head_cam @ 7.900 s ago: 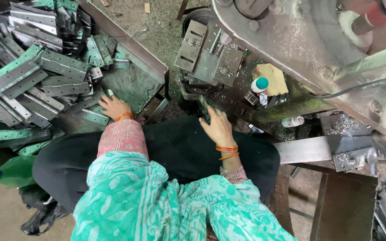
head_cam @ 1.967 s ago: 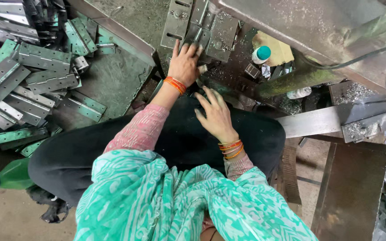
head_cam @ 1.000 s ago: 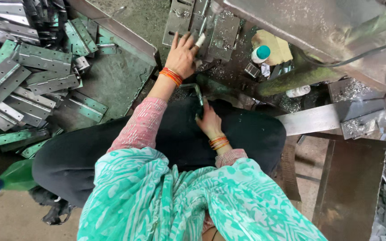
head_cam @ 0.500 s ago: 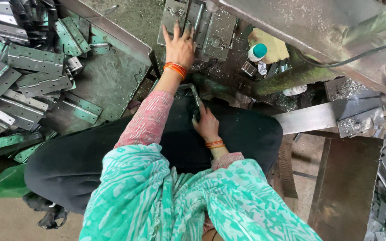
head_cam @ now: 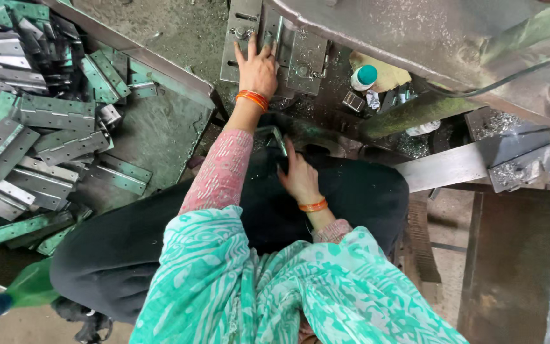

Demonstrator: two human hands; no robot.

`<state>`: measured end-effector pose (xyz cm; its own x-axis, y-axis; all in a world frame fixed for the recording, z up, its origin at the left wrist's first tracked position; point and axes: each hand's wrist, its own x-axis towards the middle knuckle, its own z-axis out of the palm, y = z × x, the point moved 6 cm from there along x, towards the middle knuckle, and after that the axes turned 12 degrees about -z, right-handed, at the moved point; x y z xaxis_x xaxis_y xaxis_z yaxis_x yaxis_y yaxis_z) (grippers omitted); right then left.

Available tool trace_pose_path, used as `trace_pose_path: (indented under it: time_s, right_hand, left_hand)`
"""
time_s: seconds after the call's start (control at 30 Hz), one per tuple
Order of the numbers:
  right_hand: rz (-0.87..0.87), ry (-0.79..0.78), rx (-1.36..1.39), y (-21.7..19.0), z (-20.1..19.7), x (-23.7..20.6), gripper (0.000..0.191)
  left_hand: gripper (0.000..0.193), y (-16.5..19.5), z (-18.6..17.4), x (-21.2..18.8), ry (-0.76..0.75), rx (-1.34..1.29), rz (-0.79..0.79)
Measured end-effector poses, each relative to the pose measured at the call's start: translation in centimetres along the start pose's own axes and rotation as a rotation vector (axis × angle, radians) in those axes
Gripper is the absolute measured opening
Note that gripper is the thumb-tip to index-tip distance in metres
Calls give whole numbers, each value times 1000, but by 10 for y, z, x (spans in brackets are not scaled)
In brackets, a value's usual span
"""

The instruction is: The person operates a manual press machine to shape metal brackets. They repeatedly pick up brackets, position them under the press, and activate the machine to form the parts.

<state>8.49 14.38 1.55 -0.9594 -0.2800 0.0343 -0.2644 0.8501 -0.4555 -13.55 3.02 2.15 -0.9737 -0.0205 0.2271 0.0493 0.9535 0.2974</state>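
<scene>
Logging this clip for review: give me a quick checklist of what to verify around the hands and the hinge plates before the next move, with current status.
1. Left hand flat on the hinge plates in the press fixture: ok.
2. Left fingers out from under the machine body: not ok, the fingertips lie at its edge.
3. Right hand on the metal piece in the lap: ok.
4. Firmness of that grip: cannot tell.
5. Pile of hinge plates within reach at the left: ok.

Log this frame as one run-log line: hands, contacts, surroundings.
left hand: flat on metal plates under press | right hand: holding hinge piece on lap | hinge pile: tray, person's left | small bottle: beside plates
</scene>
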Motion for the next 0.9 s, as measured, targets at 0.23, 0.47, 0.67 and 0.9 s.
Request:
trace_pose_path:
  time_s: [0.23,0.47,0.67,0.9]
  right_hand:
    - [80,-78,28,24,30,-17,96]
    - [-1,-176,-108,-1,-19,28,79]
    - [40,-3,14,14,8,8,90]
    - [123,-102,38,53,78,-16,88]
  left_hand:
    - [52,-14,-1,-23,-19,6,39]
    - [50,-16,5,-5,26,85,25]
    - [51,-19,11,23,-18,73,-1]
    - [52,-22,12,27,-77,130,-9]
